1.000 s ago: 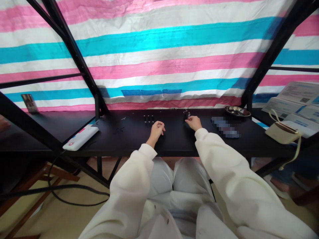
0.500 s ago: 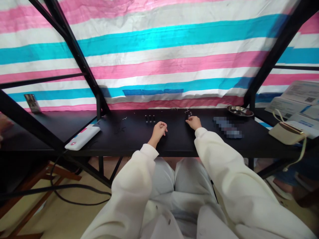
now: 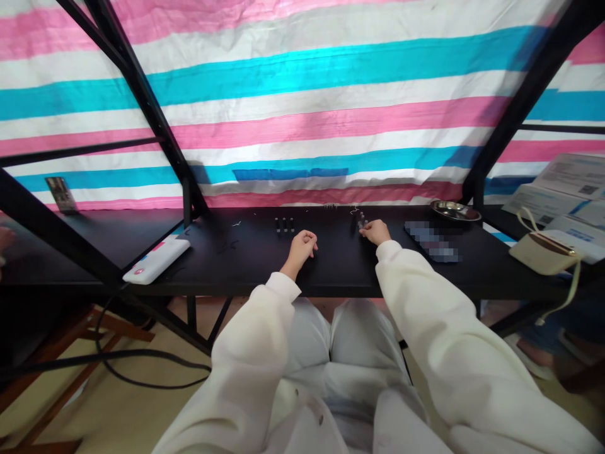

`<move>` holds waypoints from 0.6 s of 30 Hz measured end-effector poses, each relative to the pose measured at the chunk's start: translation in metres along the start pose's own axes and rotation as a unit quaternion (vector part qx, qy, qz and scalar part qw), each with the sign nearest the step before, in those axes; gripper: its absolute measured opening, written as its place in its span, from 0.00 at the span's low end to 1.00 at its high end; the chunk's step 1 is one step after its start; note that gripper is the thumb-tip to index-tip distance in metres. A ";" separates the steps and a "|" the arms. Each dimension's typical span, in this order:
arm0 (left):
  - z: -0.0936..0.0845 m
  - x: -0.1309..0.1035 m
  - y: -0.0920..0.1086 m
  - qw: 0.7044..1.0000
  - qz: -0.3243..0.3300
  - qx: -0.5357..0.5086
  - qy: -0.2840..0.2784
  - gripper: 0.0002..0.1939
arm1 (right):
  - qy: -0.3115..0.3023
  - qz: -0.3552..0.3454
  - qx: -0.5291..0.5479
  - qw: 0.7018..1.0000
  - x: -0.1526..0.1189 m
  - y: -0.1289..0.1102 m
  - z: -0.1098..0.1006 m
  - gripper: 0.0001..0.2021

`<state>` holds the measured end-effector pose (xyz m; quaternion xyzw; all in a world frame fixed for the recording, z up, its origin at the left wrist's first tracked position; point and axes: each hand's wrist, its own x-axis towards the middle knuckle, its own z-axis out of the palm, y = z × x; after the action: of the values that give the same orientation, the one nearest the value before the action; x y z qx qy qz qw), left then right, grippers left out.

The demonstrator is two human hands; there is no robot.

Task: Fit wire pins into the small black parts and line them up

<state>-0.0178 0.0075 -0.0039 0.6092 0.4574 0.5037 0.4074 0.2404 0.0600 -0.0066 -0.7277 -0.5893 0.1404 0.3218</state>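
On the black table [image 3: 227, 271], my right hand [image 3: 377, 231] is closed in a pinch, its fingertips at a small cluster of silver-ended dark cylinders [image 3: 362, 219]. One of these small cylinders appears to be between the fingers, though they partly cover it. A slim dark piece [image 3: 353, 222] lies just left of the cluster. My left hand [image 3: 303, 248] rests loosely curled near the table's middle, and whatever its fingers may hold is hidden. Beyond it and to the left, three similar dark cylinders [image 3: 284, 225] with pale ends stand in a row, apart from the hand.
A round metal dish [image 3: 455, 211] and a blurred-out phone-like object [image 3: 431, 243] are right of my hand. Farther right are a beige purse [image 3: 543, 253] and white boxes [image 3: 567, 183]. A white device [image 3: 158, 261] lies left. Black frame posts [image 3: 155, 120] flank the table.
My right hand has shifted slightly right, uncovering the slim dark piece and more of the cylinder cluster. My left hand has stayed in place.
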 end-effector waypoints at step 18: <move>0.000 0.001 0.000 1.000 0.002 0.015 0.007 0.03 | 0.060 0.057 -0.032 0.996 -0.023 -0.017 -0.010 0.11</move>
<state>-0.0182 0.0082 -0.0038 0.6123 0.4664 0.5022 0.3942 0.2270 0.0370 0.0077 -0.7771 -0.5309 0.0952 0.3245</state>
